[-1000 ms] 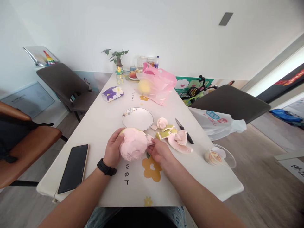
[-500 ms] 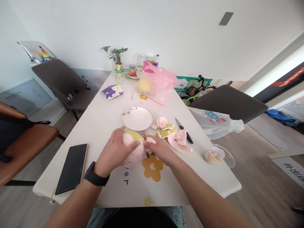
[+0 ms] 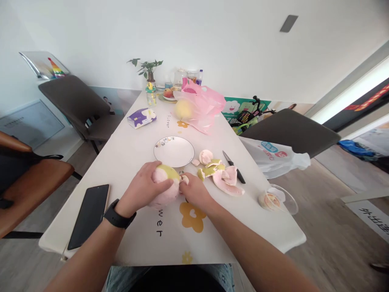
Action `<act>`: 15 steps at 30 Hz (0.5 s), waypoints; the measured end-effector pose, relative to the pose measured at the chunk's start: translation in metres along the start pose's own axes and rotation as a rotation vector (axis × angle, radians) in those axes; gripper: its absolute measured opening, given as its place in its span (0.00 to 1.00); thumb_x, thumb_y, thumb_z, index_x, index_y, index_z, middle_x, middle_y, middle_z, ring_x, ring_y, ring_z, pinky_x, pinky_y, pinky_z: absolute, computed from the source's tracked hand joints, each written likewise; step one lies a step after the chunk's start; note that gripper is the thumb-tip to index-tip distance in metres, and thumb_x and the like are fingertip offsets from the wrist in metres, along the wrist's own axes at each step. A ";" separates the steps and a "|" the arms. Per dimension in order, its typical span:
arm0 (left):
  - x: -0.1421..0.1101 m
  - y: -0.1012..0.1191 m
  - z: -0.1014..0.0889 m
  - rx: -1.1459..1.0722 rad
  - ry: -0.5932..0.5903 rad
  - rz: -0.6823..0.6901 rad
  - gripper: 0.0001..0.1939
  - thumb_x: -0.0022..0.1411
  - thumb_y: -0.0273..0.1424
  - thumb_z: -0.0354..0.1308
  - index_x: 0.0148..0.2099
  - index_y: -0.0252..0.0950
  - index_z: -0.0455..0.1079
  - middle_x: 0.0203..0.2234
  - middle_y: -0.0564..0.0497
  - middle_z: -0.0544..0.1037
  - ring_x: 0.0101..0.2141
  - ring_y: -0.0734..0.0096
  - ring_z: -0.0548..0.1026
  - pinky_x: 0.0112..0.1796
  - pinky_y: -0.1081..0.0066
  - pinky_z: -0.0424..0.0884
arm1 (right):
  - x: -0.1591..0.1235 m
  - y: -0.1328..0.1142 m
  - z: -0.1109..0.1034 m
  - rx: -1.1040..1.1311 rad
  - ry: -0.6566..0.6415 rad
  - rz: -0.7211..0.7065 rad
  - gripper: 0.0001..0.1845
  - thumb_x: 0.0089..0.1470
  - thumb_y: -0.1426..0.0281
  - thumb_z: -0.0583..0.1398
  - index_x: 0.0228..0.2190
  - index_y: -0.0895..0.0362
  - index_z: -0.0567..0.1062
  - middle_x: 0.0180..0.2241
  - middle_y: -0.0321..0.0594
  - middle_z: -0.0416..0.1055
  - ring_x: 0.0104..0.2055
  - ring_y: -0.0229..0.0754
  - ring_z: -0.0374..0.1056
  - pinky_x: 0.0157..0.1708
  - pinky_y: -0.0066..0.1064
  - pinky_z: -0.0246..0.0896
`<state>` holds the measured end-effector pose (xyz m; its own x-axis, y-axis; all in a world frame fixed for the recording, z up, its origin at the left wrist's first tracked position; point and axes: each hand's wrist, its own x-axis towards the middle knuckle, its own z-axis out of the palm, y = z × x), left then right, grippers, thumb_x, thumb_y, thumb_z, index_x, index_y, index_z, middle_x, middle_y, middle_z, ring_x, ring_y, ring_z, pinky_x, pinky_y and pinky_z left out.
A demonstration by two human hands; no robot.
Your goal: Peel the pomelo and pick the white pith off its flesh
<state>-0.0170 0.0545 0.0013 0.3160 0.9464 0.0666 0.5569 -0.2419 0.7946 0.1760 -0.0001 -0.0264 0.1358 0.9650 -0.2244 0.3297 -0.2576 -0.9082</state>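
Note:
A mostly peeled pomelo [image 3: 166, 196], pale pink with a patch of yellow-green rind on top, is held just above the near part of the table. My left hand [image 3: 145, 183] wraps round its left side, thumb across the front. At its right side my right hand [image 3: 194, 188] pinches a piece of pomelo peel [image 3: 184, 179], partly hidden by the fingers. Right of my hands lie loose pieces of pomelo peel [image 3: 227, 184], with a black-handled knife [image 3: 237, 172] beside them. Just beyond the pomelo sits a white plate [image 3: 174, 152] with nothing on it.
A phone [image 3: 88, 215] lies at the table's left edge. A clear plastic cup [image 3: 273, 199] rests on its side at the right. Farther back are a tissue pack [image 3: 141, 118] and a pink plastic bag [image 3: 205, 105] with another yellow fruit. Chairs stand on both sides.
The pomelo has been turned so its rind patch faces up. My left hand has moved over its top left. My right hand has closed on peel at the right side.

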 end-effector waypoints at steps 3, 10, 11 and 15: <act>0.005 -0.001 -0.006 0.037 -0.029 -0.046 0.34 0.53 0.47 0.64 0.60 0.40 0.67 0.57 0.44 0.72 0.56 0.48 0.70 0.57 0.54 0.65 | 0.009 0.002 0.009 0.190 0.013 0.045 0.05 0.46 0.73 0.59 0.30 0.56 0.72 0.24 0.34 0.72 0.26 0.40 0.67 0.26 0.29 0.61; 0.001 -0.021 -0.014 -0.282 -0.027 -0.135 0.32 0.54 0.47 0.65 0.58 0.40 0.68 0.51 0.45 0.77 0.50 0.51 0.76 0.50 0.56 0.72 | 0.025 0.015 0.013 0.498 -0.058 0.127 0.07 0.43 0.73 0.59 0.29 0.57 0.71 0.22 0.36 0.72 0.25 0.41 0.70 0.25 0.31 0.67; -0.001 -0.024 -0.011 -0.384 -0.042 -0.142 0.33 0.54 0.47 0.65 0.59 0.40 0.68 0.51 0.44 0.78 0.49 0.51 0.77 0.48 0.57 0.73 | 0.023 0.018 0.012 0.538 -0.059 0.133 0.08 0.44 0.73 0.59 0.31 0.57 0.71 0.25 0.37 0.74 0.27 0.41 0.71 0.27 0.31 0.69; -0.006 -0.032 0.007 -0.659 -0.045 -0.110 0.33 0.54 0.48 0.64 0.58 0.38 0.67 0.49 0.43 0.79 0.45 0.54 0.78 0.43 0.59 0.75 | 0.012 0.027 0.004 0.607 -0.003 0.145 0.09 0.48 0.73 0.58 0.35 0.57 0.71 0.33 0.44 0.76 0.31 0.40 0.74 0.31 0.32 0.73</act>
<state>-0.0313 0.0553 -0.0285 0.3240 0.9447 -0.0497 0.0065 0.0503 0.9987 0.1828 0.0047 -0.0548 0.1363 0.9225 -0.3611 -0.2815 -0.3134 -0.9069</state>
